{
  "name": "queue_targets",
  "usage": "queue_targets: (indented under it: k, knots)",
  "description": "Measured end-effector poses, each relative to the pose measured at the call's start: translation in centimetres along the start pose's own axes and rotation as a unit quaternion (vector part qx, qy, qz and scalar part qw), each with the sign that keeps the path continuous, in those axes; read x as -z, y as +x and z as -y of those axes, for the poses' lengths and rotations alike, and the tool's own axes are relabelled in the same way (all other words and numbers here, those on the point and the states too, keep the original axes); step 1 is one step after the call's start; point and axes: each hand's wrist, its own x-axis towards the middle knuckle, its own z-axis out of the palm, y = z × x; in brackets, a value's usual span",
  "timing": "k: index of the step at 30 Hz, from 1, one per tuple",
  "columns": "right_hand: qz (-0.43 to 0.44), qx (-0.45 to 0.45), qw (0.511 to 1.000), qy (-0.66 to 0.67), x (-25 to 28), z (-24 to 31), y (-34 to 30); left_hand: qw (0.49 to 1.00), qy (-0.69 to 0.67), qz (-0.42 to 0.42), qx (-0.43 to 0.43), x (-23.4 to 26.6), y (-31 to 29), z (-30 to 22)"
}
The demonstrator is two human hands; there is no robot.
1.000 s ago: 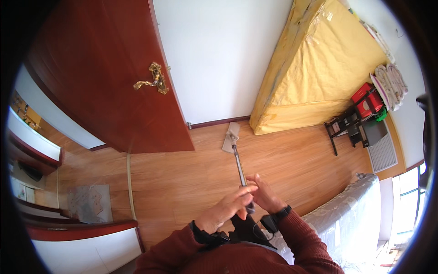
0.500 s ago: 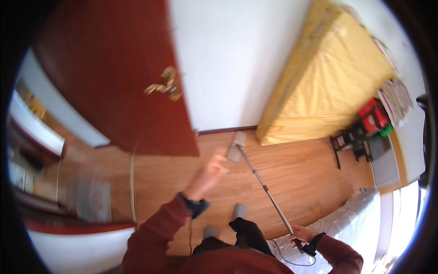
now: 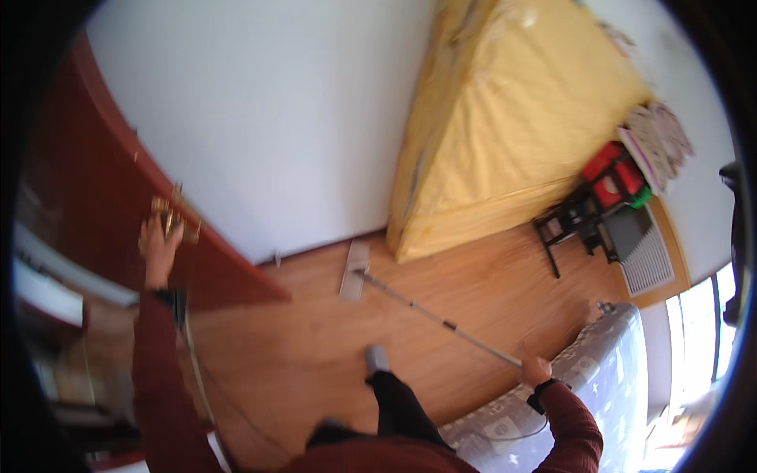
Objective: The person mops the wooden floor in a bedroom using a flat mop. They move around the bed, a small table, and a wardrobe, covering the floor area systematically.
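Observation:
My left hand [image 3: 160,242] reaches up and left to the brass door handle [image 3: 175,214] of a dark red wooden door [image 3: 102,229]; its fingers touch the handle, though blur hides how firmly they hold it. My right hand [image 3: 536,370] is shut on the end of a long metal mop pole [image 3: 438,319]. The pole slants up and left to a flat grey mop head [image 3: 355,270] lying on the wooden floor [image 3: 315,347] by the white wall [image 3: 268,118].
A yellow-covered mattress [image 3: 505,126] leans against the wall at the right. A red and black rack [image 3: 599,205] and a grey panel [image 3: 637,251] stand beyond it. A plastic-wrapped patterned piece of furniture [image 3: 568,394] sits at lower right. My foot [image 3: 376,360] is on the floor.
My left hand let go of the mop pole and rose left to the door handle. My right hand slid back to the pole's end at lower right. The view turned right.

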Motion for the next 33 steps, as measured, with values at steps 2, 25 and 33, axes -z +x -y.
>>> queue_targets:
  k: [2,25,33]
  knots:
    - [-0.055,0.06,0.997,0.009,3.1,-2.5,2.4,0.997,0.024,0.057,0.056,0.9,1.5,-0.3]
    - [-0.009,0.279,0.953,-0.12,28.6,-1.0,27.3,0.996,0.06,-0.054,0.025,5.0,-13.3,7.0]
    - [0.113,0.304,0.946,0.013,21.2,8.1,29.1,0.988,-0.001,-0.011,0.156,7.5,-24.7,16.6]
